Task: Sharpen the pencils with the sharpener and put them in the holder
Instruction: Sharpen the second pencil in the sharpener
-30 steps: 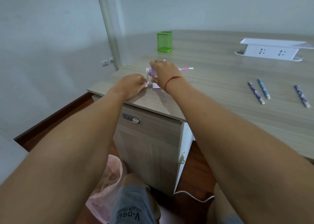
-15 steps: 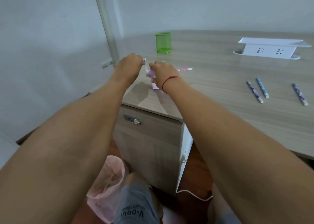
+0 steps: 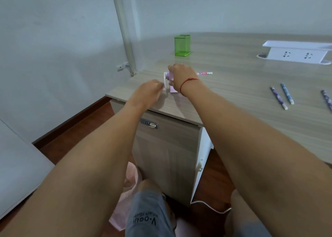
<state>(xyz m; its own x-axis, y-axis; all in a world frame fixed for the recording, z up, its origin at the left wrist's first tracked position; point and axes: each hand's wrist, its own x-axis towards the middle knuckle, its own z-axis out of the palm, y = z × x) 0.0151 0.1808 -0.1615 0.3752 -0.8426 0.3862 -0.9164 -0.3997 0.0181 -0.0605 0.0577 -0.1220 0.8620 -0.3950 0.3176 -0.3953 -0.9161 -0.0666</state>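
A pink crank sharpener (image 3: 170,77) stands near the desk's left front corner. My right hand (image 3: 181,77) grips its body from above and hides most of it. A pink patterned pencil (image 3: 204,73) sticks out of the sharpener to the right. My left hand (image 3: 149,91) pinches the white crank handle (image 3: 165,83) at the low point of its turn. The green mesh holder (image 3: 182,45) stands farther back on the desk, with nothing showing above its rim. Three more pencils lie at the right: a purple pencil (image 3: 278,98), a blue pencil (image 3: 287,93) and another purple pencil (image 3: 327,100) at the frame edge.
A white socket box (image 3: 296,54) sits at the back right of the wooden desk (image 3: 233,86). Below the desk corner is a drawer cabinet (image 3: 168,147) with a lock, and a pink bin bag (image 3: 124,197) lies on the floor by my knees.
My left hand has swung the crank from low to the top and back down to the low position. My right hand has stayed on the sharpener.
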